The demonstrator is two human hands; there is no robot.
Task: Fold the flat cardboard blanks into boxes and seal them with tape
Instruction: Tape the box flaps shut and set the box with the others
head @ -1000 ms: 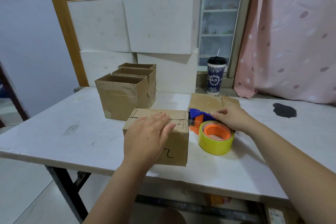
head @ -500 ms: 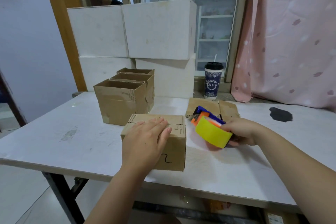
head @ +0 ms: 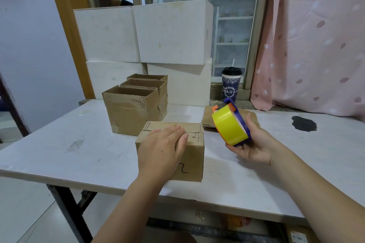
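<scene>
1. The box (head: 194, 150) sits closed at the near middle of the surface (head: 79, 144). Its top flaps meet in a seam, and no tape shows on it.
2. The left grip (head: 162, 150) lies flat on the box top, fingers straight and together, pressing the flaps down. It pinches nothing.
3. The right grip (head: 254, 144) is curled round the dispenser (head: 230, 126), held in the air just right of the box and clear of it, yellow roll toward the box.
4. The box looks empty and light, so it would likely slide or tip under the tape's pull. Corrugated card is stiff at the edges, but the flaps probably give mid-span and spring up if released.
5. The best hold seems to be a flat palm beside the seam, leaving the seam bare.
6. The dispenser is hard plastic. It is safest held by the blue frame, away from the orange front end, where the cutter probably sits.
7. A flat blank (head: 252, 119) lies behind it. It is thin, likely bends at its creases, and is best taken by its edges.
</scene>
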